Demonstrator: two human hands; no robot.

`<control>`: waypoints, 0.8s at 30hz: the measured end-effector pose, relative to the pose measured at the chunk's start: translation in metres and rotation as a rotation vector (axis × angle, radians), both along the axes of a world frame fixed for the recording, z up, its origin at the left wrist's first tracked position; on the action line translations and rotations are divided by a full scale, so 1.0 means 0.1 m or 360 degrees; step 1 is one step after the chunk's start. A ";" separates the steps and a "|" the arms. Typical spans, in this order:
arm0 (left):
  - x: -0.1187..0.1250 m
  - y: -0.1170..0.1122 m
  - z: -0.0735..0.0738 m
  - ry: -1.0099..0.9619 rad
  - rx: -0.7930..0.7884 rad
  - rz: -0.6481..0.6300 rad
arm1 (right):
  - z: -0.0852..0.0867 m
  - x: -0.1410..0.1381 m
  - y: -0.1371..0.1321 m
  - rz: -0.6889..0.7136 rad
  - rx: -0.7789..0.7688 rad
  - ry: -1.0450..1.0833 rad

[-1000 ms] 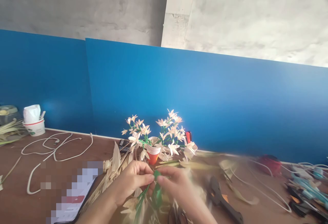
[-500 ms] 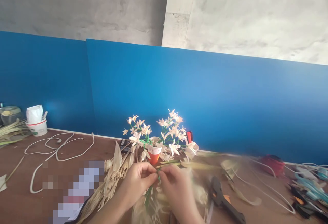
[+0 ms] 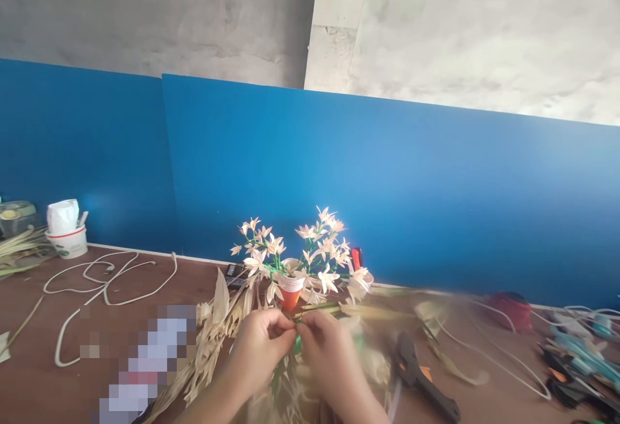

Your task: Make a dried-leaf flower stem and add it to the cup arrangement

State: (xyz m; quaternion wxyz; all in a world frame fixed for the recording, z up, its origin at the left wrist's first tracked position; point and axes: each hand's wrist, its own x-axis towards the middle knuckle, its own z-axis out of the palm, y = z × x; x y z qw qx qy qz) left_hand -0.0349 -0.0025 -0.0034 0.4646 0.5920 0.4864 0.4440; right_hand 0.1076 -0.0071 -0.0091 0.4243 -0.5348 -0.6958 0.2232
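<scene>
Fingertips pinched, my left hand (image 3: 264, 340) and my right hand (image 3: 325, 349) meet over the middle of the table. Between them is a thin green strip (image 3: 297, 345), mostly covered by the fingers; its full shape cannot be made out. Just beyond, an orange-and-white paper cup (image 3: 290, 296) stands upright among pale handmade flowers (image 3: 327, 277) on green stems. Dried husks (image 3: 213, 340) lie to the left of my left hand, and more pale husk material is blurred under both wrists.
A dark glue gun (image 3: 421, 372) lies right of my right hand. White cables (image 3: 104, 288) loop on the brown table (image 3: 29, 320) at left, near a white tub (image 3: 68, 243). Scissors (image 3: 566, 388) and a red object (image 3: 511, 311) are at far right. A blue partition (image 3: 339, 165) stands behind.
Both hands stay pinched together in nearly the same place. The green strip shows a little differently between the fingers. The view has shifted very slightly.
</scene>
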 end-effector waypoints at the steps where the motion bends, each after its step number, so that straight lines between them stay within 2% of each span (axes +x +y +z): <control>1: 0.00 0.01 0.00 -0.0029 -0.0024 -0.0019 | 0.01 0.00 0.01 0.0027 -0.0079 0.0066; 5: 0.00 0.00 0.01 -0.0042 -0.0014 -0.0006 | 0.02 -0.01 0.01 0.0002 -0.0217 0.0212; 8: 0.02 -0.06 0.05 -0.0041 0.0008 0.0028 | 0.03 -0.03 -0.02 -0.0042 -0.0158 0.0257; 13: 0.05 -0.12 0.12 -0.0144 -0.0033 -0.0070 | 0.08 -0.02 -0.06 -0.0048 -0.0016 0.0257; 19: 0.01 -0.13 0.21 -0.0197 -0.0227 -0.0234 | 0.19 0.03 -0.08 0.0187 -0.0503 0.0626; 21: 0.00 -0.12 0.21 -0.0157 -0.0179 -0.0236 | 0.18 0.03 -0.07 0.0195 -0.0523 0.0646; 24: -0.01 -0.11 0.18 -0.0133 -0.0101 -0.0219 | 0.15 0.02 -0.06 0.0183 -0.0403 0.0557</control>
